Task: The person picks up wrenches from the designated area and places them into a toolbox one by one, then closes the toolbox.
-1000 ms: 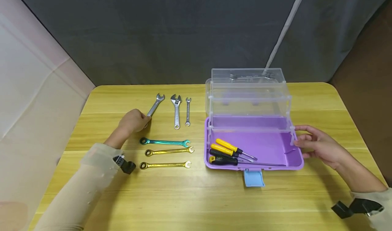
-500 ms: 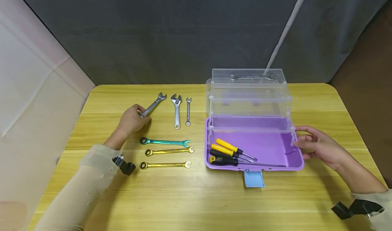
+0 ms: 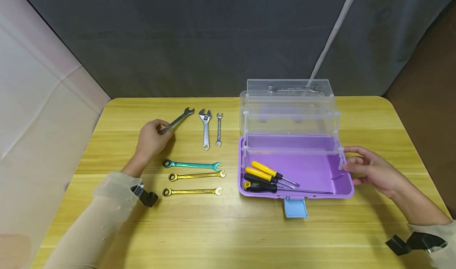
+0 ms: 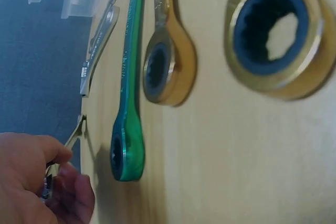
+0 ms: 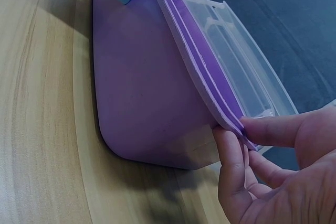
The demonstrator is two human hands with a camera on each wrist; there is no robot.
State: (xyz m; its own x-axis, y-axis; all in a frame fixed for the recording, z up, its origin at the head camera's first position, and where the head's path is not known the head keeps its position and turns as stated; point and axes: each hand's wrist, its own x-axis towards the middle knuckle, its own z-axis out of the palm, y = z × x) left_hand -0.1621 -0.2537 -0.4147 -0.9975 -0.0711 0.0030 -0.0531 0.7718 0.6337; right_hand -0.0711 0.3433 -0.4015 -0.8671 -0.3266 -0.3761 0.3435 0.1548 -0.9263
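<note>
My left hand (image 3: pixel 151 139) pinches a silver open-end wrench (image 3: pixel 180 118) near its lower end, the jaw end pointing away to the upper right. Right of it lie an adjustable wrench (image 3: pixel 206 129) and a small double-ended wrench (image 3: pixel 219 129). Nearer me are a teal ratchet wrench (image 3: pixel 192 165) and two gold ratchet wrenches (image 3: pixel 196 176). My right hand (image 3: pixel 372 172) grips the right rim of the purple toolbox (image 3: pixel 348 187); in the right wrist view thumb and fingers (image 5: pixel 231 156) pinch that rim. Several screwdrivers (image 3: pixel 263 176) lie inside the box.
The toolbox's clear folding trays (image 3: pixel 290 122) stand raised at the back, a silver wrench (image 3: pixel 293 89) resting in the top one. Its blue latch (image 3: pixel 295 208) hangs down in front. A dark curtain (image 3: pixel 196 43) stands behind the wooden table (image 3: pixel 231 237).
My left hand has shifted slightly back and to the left, and the wrench in it has turned clockwise, its jaw end swinging right. My right hand stays on the toolbox rim.
</note>
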